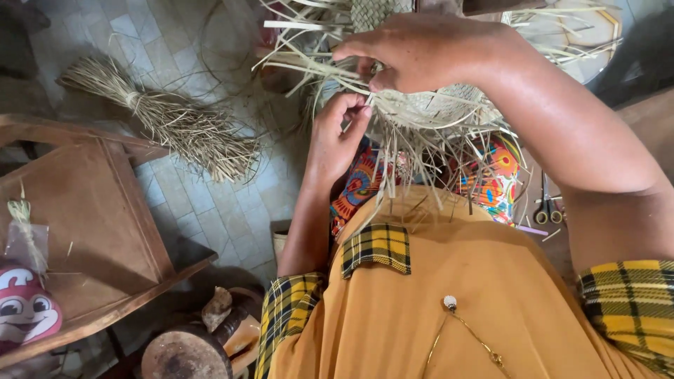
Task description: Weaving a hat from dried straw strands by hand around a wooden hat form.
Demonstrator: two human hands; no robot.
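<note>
A half-woven piece of pale straw [449,105] rests on my lap, with many loose strips [309,67] fanning out to the left and hanging down toward me. My right hand [421,49] lies over the top of the weave and pinches strips between thumb and fingers. Just below it, my left hand [337,137] comes up from the lap and pinches a strip at the weave's edge. The two hands nearly touch. A mustard top with yellow plaid trim and a bright patterned cloth [491,175] lie under the work.
A tied bundle of dried straw [168,123] lies on the tiled floor at left. A wooden chair seat [91,231] stands at lower left with a red toy face [24,309] on it. Small scissors [546,209] sit at right. A round wooden stump [186,351] is below.
</note>
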